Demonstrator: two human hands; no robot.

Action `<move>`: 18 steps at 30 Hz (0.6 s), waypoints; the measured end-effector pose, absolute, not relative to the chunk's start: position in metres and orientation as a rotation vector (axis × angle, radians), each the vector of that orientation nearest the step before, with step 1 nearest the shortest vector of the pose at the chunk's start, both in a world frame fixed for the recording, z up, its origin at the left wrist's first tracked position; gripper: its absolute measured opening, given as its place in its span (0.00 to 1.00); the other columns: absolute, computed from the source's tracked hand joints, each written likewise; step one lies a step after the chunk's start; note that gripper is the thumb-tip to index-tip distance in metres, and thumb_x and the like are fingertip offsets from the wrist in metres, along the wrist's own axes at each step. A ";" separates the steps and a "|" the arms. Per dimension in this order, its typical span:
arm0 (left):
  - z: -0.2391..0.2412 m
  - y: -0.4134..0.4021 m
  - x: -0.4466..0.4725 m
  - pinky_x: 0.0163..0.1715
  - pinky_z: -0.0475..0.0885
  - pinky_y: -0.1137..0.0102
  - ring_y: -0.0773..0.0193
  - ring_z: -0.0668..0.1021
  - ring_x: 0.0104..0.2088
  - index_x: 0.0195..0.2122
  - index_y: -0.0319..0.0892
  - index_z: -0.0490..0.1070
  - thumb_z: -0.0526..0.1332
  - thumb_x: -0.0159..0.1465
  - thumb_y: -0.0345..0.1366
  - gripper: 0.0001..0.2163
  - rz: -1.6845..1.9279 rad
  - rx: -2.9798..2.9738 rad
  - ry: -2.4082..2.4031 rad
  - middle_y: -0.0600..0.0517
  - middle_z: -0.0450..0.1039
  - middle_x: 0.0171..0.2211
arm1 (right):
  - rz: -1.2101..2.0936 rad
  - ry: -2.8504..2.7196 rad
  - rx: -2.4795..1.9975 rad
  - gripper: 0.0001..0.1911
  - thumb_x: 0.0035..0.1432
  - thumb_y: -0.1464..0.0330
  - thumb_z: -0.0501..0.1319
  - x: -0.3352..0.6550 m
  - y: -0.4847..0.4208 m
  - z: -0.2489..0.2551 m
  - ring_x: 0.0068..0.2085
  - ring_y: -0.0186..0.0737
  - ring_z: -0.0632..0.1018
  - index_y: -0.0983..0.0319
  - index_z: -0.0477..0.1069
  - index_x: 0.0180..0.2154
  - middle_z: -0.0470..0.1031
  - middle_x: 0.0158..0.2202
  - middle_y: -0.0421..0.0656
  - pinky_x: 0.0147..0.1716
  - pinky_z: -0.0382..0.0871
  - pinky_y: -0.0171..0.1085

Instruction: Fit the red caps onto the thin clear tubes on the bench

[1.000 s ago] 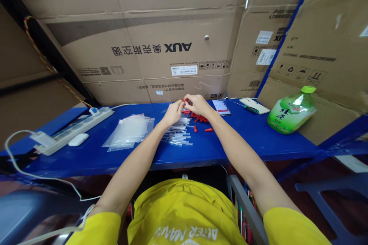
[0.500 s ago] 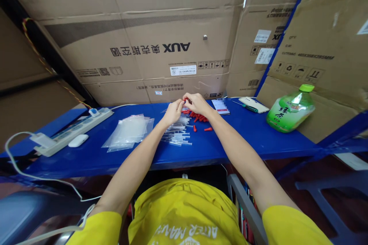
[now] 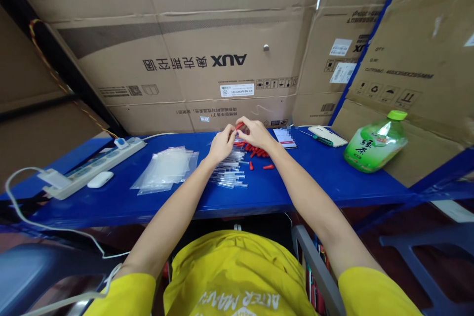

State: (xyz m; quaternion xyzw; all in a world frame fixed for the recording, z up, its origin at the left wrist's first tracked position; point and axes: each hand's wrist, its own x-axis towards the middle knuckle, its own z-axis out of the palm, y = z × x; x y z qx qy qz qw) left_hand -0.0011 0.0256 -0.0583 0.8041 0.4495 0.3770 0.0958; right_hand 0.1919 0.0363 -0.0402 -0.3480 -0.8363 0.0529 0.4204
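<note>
A red rubber dropper bulb (image 3: 240, 126) is pinched between the thumb and fingertips of my right hand (image 3: 255, 133). My left hand (image 3: 222, 144) meets it from the left with its fingers closed; whatever is in them is hidden, and the fingertips of both hands nearly touch. Just below the hands lies a loose pile of thin clear tubes (image 3: 229, 174). To its right, partly behind my right wrist, is a heap of red rubber bulbs (image 3: 257, 150), with a single bulb (image 3: 268, 167) lying apart from it.
Clear zip bags (image 3: 166, 168) are stacked left of the tubes. Farther left are a white case (image 3: 100, 179) and a power strip (image 3: 98, 168). On the right lie a phone (image 3: 285, 138), a green-handled screwdriver (image 3: 323, 140), a white phone-like slab (image 3: 333, 136) and a green tea bottle (image 3: 375, 145).
The fingers of my right hand have shifted slightly, and more of the red bulb shows between the hands. The tubes and bulbs on the table lie as before.
</note>
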 end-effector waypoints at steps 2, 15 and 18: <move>-0.057 0.023 -0.001 0.36 0.63 0.68 0.56 0.78 0.34 0.46 0.46 0.69 0.51 0.76 0.45 0.11 1.071 2.378 1.387 0.50 0.77 0.33 | 0.123 -2.099 -0.900 0.12 0.62 0.65 0.63 0.192 0.037 -0.041 0.36 0.41 0.81 0.59 0.73 0.48 0.84 0.40 0.44 0.38 0.68 0.35; -0.058 0.028 -0.004 0.35 0.61 0.67 0.56 0.77 0.35 0.40 0.45 0.68 0.45 0.77 0.42 0.15 0.954 2.470 1.352 0.48 0.76 0.34 | 0.085 -2.138 -0.867 0.09 0.61 0.64 0.64 0.192 0.039 -0.042 0.34 0.39 0.77 0.61 0.76 0.42 0.82 0.37 0.43 0.38 0.67 0.36; -0.057 0.027 -0.004 0.34 0.61 0.68 0.58 0.75 0.33 0.38 0.44 0.67 0.46 0.77 0.40 0.15 0.966 2.456 1.322 0.48 0.76 0.33 | 0.097 -2.153 -0.865 0.09 0.62 0.64 0.63 0.192 0.039 -0.041 0.34 0.40 0.77 0.61 0.76 0.42 0.81 0.38 0.44 0.38 0.66 0.36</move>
